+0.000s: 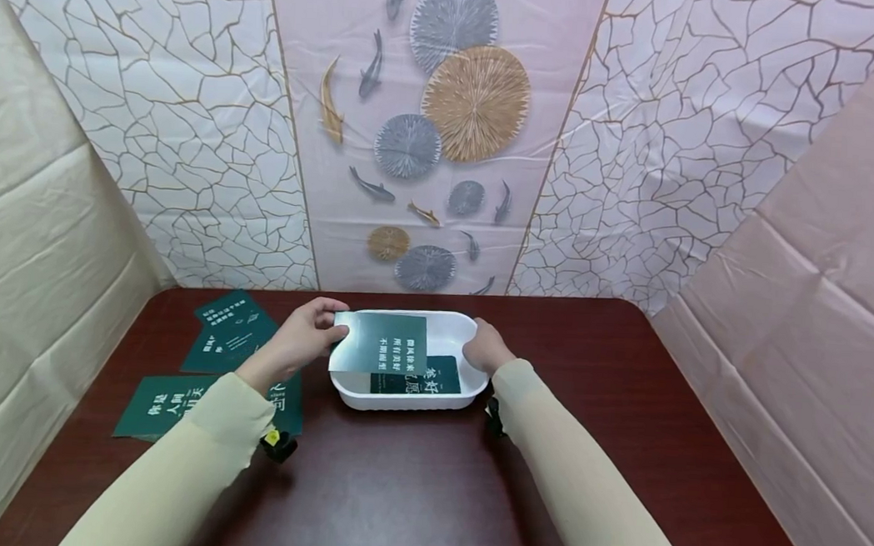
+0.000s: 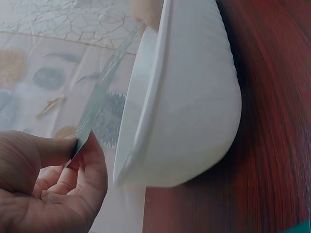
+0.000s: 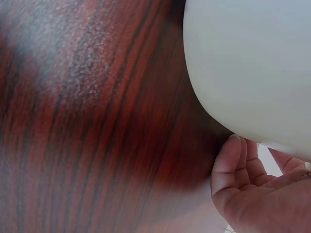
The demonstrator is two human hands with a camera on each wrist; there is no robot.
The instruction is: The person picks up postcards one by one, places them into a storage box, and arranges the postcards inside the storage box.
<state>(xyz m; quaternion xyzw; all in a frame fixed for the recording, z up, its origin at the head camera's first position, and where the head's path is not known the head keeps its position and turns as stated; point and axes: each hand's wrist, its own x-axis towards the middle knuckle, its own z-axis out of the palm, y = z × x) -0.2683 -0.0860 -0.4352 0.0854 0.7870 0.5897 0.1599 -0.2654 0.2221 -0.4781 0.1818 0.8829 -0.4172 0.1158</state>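
My left hand (image 1: 299, 341) pinches the left edge of a dark green card (image 1: 363, 345) with white writing. The card is held above the white plastic basin (image 1: 406, 404). In the left wrist view the thumb and fingers of the left hand (image 2: 63, 182) hold the card (image 2: 99, 97), seen nearly edge-on beside the basin (image 2: 194, 97). Inside the basin lies another green card (image 1: 443, 375), partly hidden by the held one. At the basin's right end my right hand (image 1: 488, 349) grips the rim. In the right wrist view its fingers curl under the basin's outside (image 3: 252, 73).
Several green cards with white writing lie on the dark red wooden table (image 1: 409, 488) at the left, among them an overlapping pair (image 1: 226, 339) and a front one (image 1: 162, 402) partly behind the left sleeve. A patterned cloth (image 1: 428, 181) hangs behind the table.
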